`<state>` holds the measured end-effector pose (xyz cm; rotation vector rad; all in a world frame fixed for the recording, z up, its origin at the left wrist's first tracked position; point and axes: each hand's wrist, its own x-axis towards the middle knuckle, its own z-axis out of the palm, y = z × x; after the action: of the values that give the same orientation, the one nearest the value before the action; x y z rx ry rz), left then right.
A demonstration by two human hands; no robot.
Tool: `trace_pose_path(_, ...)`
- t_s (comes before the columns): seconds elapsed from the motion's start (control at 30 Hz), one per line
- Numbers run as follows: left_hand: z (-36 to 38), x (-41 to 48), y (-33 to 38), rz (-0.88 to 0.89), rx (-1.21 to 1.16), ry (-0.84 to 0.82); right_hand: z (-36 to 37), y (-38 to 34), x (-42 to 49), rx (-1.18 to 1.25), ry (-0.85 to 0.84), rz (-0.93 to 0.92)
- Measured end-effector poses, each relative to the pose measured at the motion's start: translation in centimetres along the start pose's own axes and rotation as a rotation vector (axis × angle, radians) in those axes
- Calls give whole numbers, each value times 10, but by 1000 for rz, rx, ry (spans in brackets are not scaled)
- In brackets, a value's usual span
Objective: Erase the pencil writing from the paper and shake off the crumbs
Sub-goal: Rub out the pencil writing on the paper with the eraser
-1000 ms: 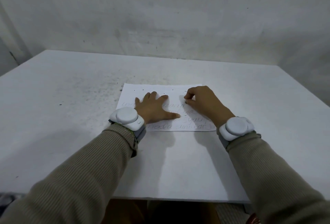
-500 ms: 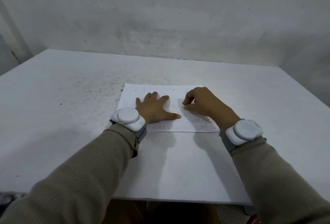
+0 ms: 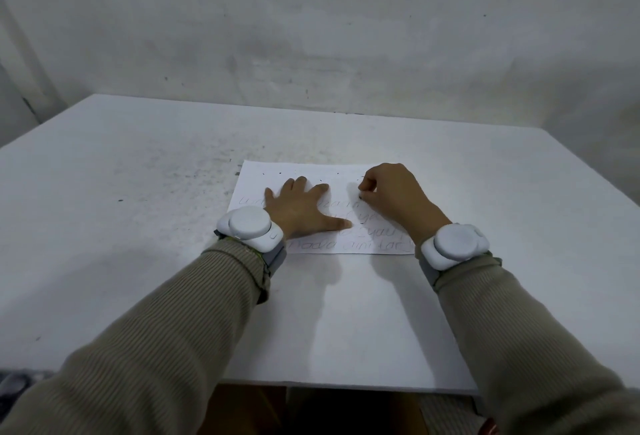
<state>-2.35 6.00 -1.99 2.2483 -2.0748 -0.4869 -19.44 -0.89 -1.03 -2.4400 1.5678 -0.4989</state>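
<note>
- paper (image 3: 277, 174): a single thin sheet, flat on the counter (image 3: 138, 244) just above frame centre. Probably light and floppy, so it slides or creases under rubbing and tears if scrubbed hard.
- left hand (image 3: 301, 209): palm down, fingers spread, thumb pointing to frame right. It presses on the left-centre of the sheet and pins it.
- right hand (image 3: 391, 195): on the sheet's upper right part. Fingers curled, tips pinching something small with a dark end, presumably the eraser (image 3: 360, 197); it is mostly hidden.
- pencil writing (image 3: 349, 245): lines show between the hands and along the sheet's lower edge. The top strip looks blank.
- crumbs (image 3: 322, 181): a few dark specks on that top strip.
- for the shake-off, best to take it by opposite edges or corners and lift gently; a one-sided pinch would likely let it flop.
</note>
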Motion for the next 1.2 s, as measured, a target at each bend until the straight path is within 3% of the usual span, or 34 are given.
trace_pose_path(0.23,-1,0,0,1,11,-6,-6,-2,-2,25,-120,-32)
trace_pose_path(0.4,-1,-2,0,1,10,3,3,-4,-1,-6,33,23)
trace_pose_path(0.57,-2,0,1,-3,21,-10,-3,-5,-4,32,-120,-2)
trace_pose_path(0.77,-1,-1,0,4,17,6,2,-4,-3,-25,11,43)
trace_pose_path(0.93,-1,-1,1,-1,26,-10,-5,-6,-4,-7,-132,19)
trace_pose_path(1.1,-1,0,0,2,25,-8,2,-3,0,-16,17,80)
trace_pose_path(1.2,-1,0,0,-1,24,-13,2,-8,-2,-6,-19,37)
